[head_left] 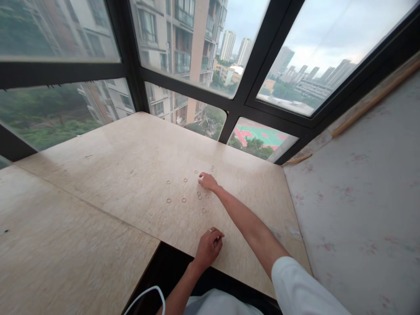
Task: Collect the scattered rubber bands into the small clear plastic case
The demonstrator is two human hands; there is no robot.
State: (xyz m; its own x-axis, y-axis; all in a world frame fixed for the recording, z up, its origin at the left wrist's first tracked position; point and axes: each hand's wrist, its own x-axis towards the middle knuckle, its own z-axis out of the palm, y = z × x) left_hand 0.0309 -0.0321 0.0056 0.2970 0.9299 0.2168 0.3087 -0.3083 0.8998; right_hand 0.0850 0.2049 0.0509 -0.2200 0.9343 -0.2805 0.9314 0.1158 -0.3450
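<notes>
Small thin rings, which look like rubber bands, lie spread over the marble-patterned tabletop (131,175). My right hand (207,181) reaches far out among them, fingers bent and tips together close to the surface. Whether a ring is between those fingertips is too small to tell. To its left are a reddish ring (185,178) and a pale ring (196,170); a pair of rings (212,166) lies just beyond. My left hand (208,247), wearing a finger ring, rests near the front edge with its fingers curled. Its contents are hidden.
Dark-framed windows (193,92) border the far side of the table. A flowered wall (348,210) stands at the right. A white cable (154,288) loops by the front edge, and a seam crosses the tabletop at left.
</notes>
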